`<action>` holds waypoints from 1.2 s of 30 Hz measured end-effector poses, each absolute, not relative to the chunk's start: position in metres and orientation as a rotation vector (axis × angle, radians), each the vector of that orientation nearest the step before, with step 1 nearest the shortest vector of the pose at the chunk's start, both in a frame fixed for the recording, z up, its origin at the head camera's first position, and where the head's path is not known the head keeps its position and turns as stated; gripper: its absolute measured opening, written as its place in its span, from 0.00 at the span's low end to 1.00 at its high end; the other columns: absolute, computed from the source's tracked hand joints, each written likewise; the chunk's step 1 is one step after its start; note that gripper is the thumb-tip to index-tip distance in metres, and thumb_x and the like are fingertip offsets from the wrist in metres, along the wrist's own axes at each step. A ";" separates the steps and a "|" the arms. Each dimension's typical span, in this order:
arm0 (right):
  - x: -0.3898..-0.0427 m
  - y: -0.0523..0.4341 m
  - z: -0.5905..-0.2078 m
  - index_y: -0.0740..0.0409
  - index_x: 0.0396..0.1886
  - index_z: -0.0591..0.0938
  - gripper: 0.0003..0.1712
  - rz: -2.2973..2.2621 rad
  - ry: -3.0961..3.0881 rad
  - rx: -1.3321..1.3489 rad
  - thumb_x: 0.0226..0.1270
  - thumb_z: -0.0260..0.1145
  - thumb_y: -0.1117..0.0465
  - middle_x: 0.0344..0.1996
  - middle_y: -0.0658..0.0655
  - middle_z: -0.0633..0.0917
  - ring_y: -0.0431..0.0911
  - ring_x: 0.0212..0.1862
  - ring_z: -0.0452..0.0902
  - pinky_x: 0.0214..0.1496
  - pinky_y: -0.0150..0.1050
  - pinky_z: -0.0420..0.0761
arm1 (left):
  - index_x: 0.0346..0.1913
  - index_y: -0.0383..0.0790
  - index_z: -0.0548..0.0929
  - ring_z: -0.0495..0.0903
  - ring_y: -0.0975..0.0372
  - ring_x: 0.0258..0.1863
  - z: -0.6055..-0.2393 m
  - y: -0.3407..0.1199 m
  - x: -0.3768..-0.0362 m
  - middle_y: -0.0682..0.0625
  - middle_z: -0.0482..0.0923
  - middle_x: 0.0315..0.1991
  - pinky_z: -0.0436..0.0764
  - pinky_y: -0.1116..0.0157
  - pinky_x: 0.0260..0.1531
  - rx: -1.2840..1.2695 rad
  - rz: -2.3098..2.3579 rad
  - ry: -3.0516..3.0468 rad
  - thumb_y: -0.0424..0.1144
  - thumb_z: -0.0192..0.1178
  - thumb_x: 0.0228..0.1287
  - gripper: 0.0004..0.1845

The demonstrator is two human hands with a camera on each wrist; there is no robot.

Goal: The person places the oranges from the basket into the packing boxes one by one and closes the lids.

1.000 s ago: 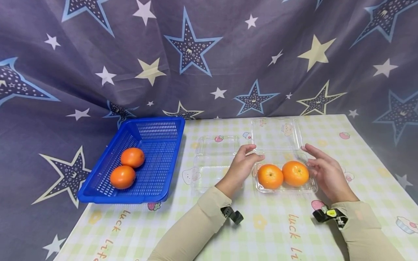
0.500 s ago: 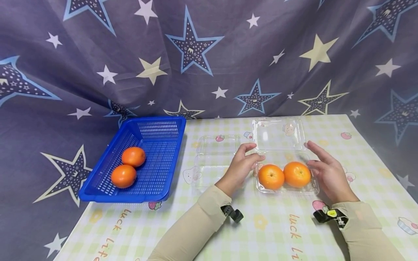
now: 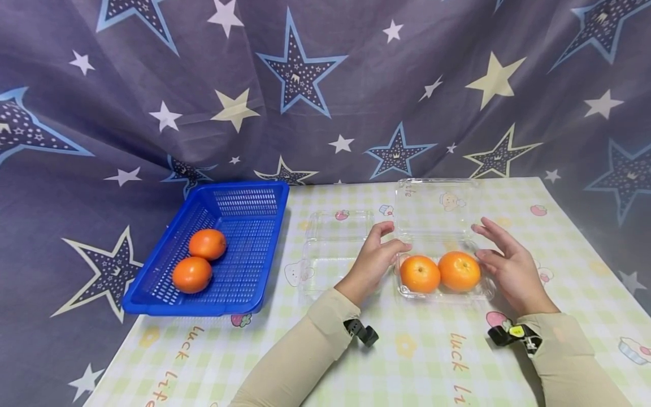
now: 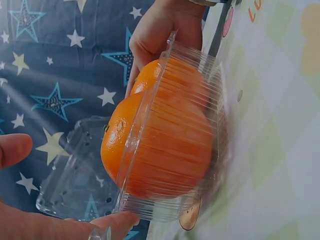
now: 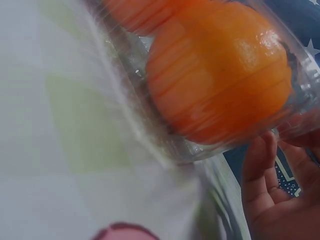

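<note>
A clear plastic clamshell tray [image 3: 485, 293] holds two oranges [image 3: 439, 273] side by side. Its hinged lid [image 3: 437, 206] stands tilted up behind them. My left hand [image 3: 373, 263] is at the tray's left rear corner, with a fingertip [image 4: 117, 221] touching the tray rim and the thumb apart from the lid [image 4: 75, 185]. My right hand [image 3: 508, 265] is at the right side, its fingers straight and against the lid's right edge. Up close, the oranges [image 4: 160, 145] fill the tray, and the nearer orange [image 5: 220, 75] sits just above my right palm [image 5: 275, 200].
A second clear clamshell [image 3: 333, 249] lies open and empty left of my left hand. A blue perforated basket [image 3: 254, 209] at the table's left holds two more oranges [image 3: 199, 260]. A star-patterned curtain hangs behind the checked tablecloth [image 3: 407, 362].
The lid has tipped up from lying nearly flat behind the tray. Both hands stay at its sides, barely shifted.
</note>
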State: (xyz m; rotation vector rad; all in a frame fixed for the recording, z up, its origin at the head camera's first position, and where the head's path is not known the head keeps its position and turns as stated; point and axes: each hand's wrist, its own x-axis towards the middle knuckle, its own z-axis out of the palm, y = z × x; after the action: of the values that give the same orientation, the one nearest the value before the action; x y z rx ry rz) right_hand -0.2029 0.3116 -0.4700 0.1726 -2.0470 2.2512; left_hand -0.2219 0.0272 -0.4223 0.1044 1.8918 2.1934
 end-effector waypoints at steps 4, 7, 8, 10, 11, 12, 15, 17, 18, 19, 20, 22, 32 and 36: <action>-0.203 0.311 -0.469 0.44 0.81 0.65 0.40 2.140 -2.141 0.148 0.74 0.64 0.71 0.70 0.44 0.77 0.40 0.46 0.83 0.47 0.24 0.83 | 0.75 0.48 0.67 0.73 0.52 0.66 -0.421 0.027 -0.222 0.47 0.64 0.73 0.71 0.48 0.72 0.094 2.167 1.930 0.38 0.66 0.60 0.38; -0.203 0.312 -0.469 0.43 0.81 0.65 0.39 2.056 -2.215 0.124 0.74 0.64 0.69 0.72 0.45 0.76 0.39 0.50 0.83 0.48 0.24 0.82 | 0.75 0.50 0.67 0.73 0.52 0.64 -0.421 0.027 -0.223 0.46 0.66 0.71 0.73 0.47 0.70 0.085 2.164 1.957 0.36 0.65 0.59 0.39; -0.204 0.312 -0.469 0.43 0.81 0.65 0.39 2.037 -2.232 0.117 0.75 0.64 0.69 0.72 0.45 0.76 0.39 0.50 0.83 0.48 0.23 0.82 | 0.76 0.51 0.67 0.73 0.52 0.63 -0.421 0.027 -0.224 0.45 0.66 0.70 0.73 0.46 0.69 0.087 2.167 1.962 0.36 0.64 0.58 0.39; -0.204 0.312 -0.470 0.43 0.80 0.66 0.39 2.007 -2.257 0.112 0.75 0.64 0.69 0.71 0.44 0.76 0.38 0.51 0.83 0.48 0.23 0.82 | 0.76 0.50 0.68 0.75 0.52 0.59 -0.421 0.026 -0.224 0.44 0.66 0.69 0.74 0.45 0.69 0.097 2.174 1.968 0.35 0.61 0.58 0.39; -0.204 0.312 -0.470 0.43 0.80 0.66 0.39 1.998 -2.263 0.112 0.75 0.64 0.69 0.71 0.44 0.76 0.38 0.51 0.84 0.48 0.23 0.82 | 0.76 0.50 0.68 0.75 0.53 0.58 -0.421 0.026 -0.225 0.43 0.66 0.68 0.74 0.44 0.68 0.102 2.179 1.967 0.34 0.60 0.57 0.39; -0.204 0.312 -0.470 0.44 0.80 0.67 0.38 1.996 -2.263 0.114 0.74 0.64 0.69 0.71 0.44 0.76 0.38 0.51 0.84 0.48 0.23 0.82 | 0.76 0.49 0.68 0.76 0.53 0.56 -0.421 0.026 -0.225 0.43 0.66 0.68 0.74 0.44 0.68 0.107 2.185 1.961 0.34 0.59 0.57 0.39; -0.205 0.311 -0.471 0.46 0.80 0.67 0.37 2.008 -2.251 0.117 0.74 0.64 0.69 0.71 0.45 0.76 0.37 0.51 0.84 0.48 0.23 0.82 | 0.74 0.46 0.70 0.76 0.52 0.53 -0.421 0.025 -0.225 0.39 0.64 0.69 0.72 0.42 0.69 0.111 2.211 1.925 0.32 0.55 0.56 0.37; -0.205 0.311 -0.470 0.47 0.79 0.68 0.36 2.054 -2.222 0.102 0.75 0.63 0.69 0.72 0.46 0.75 0.37 0.51 0.84 0.48 0.24 0.82 | 0.72 0.44 0.71 0.74 0.52 0.56 -0.420 0.024 -0.225 0.37 0.62 0.70 0.69 0.41 0.70 0.106 2.228 1.897 0.32 0.53 0.56 0.35; -0.205 0.311 -0.470 0.48 0.79 0.68 0.35 2.083 -2.203 0.092 0.75 0.63 0.69 0.72 0.47 0.74 0.37 0.51 0.84 0.48 0.24 0.83 | 0.71 0.43 0.71 0.73 0.51 0.58 -0.420 0.024 -0.224 0.37 0.61 0.71 0.68 0.40 0.71 0.104 2.237 1.880 0.32 0.53 0.57 0.34; -0.205 0.311 -0.469 0.50 0.79 0.69 0.34 2.117 -2.178 0.081 0.76 0.62 0.69 0.72 0.47 0.74 0.37 0.50 0.84 0.48 0.25 0.83 | 0.71 0.41 0.71 0.71 0.50 0.61 -0.420 0.024 -0.224 0.36 0.61 0.72 0.66 0.40 0.72 0.104 2.245 1.867 0.32 0.52 0.57 0.34; -0.205 0.311 -0.469 0.51 0.78 0.69 0.33 2.153 -2.149 0.071 0.76 0.60 0.69 0.72 0.47 0.73 0.37 0.50 0.84 0.48 0.26 0.84 | 0.71 0.39 0.70 0.69 0.49 0.64 -0.419 0.024 -0.224 0.36 0.60 0.72 0.65 0.39 0.73 0.108 2.249 1.860 0.32 0.52 0.57 0.33; -0.204 0.311 -0.467 0.54 0.77 0.71 0.30 2.232 -2.083 0.072 0.78 0.55 0.70 0.70 0.47 0.75 0.37 0.49 0.85 0.47 0.28 0.85 | 0.70 0.36 0.69 0.66 0.48 0.67 -0.418 0.024 -0.224 0.36 0.60 0.72 0.63 0.39 0.74 0.112 2.256 1.852 0.32 0.51 0.58 0.32; -0.190 0.318 -0.451 0.51 0.71 0.73 0.28 2.381 -2.099 0.007 0.85 0.43 0.42 0.58 0.38 0.78 0.35 0.53 0.85 0.48 0.31 0.85 | 0.67 0.40 0.72 0.70 0.52 0.68 -0.411 0.024 -0.213 0.43 0.69 0.68 0.64 0.44 0.73 0.192 2.066 2.078 0.43 0.49 0.70 0.24; -0.188 0.316 -0.444 0.47 0.68 0.72 0.31 2.385 -2.175 -0.029 0.83 0.39 0.35 0.58 0.39 0.76 0.34 0.53 0.83 0.48 0.33 0.86 | 0.66 0.44 0.74 0.74 0.54 0.65 -0.405 0.020 -0.208 0.48 0.75 0.63 0.68 0.48 0.71 0.195 1.870 2.288 0.54 0.52 0.72 0.26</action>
State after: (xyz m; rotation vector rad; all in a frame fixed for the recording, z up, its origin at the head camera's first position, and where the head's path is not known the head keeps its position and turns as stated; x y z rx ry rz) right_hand -0.1876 0.3163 -0.4436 -0.0288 -2.1753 2.3846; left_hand -0.2083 0.0199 -0.4055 0.1950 2.2881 1.8699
